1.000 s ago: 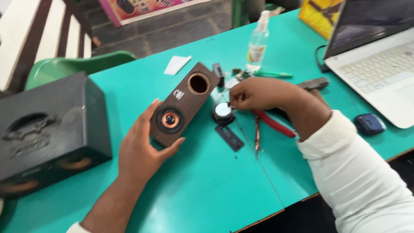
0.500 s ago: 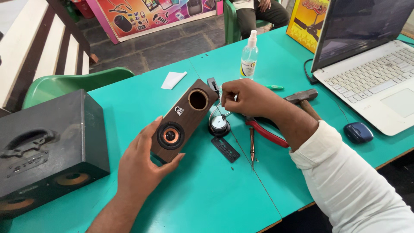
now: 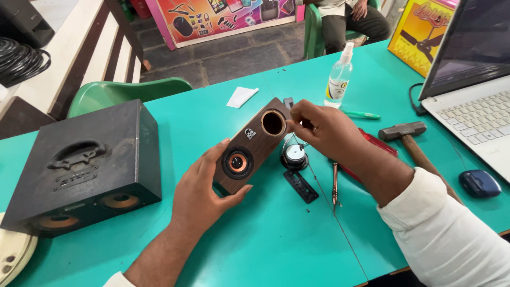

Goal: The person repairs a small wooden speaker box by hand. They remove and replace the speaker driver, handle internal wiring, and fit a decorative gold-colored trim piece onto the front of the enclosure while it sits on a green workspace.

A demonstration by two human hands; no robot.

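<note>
Wooden speaker (image 3: 249,151) is propped tilted mid-table, clasped by the left hand (image 3: 204,194) for steadiness; right hand (image 3: 324,127) fingers are pinched at its empty hole, driver (image 3: 294,155) lying below.

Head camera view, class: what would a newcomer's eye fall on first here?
The small wooden speaker at the centre of the turquoise table, gripped by the left hand while the right hand touches its empty round opening. Next, the big black speaker box at left and the open laptop at right.
</note>
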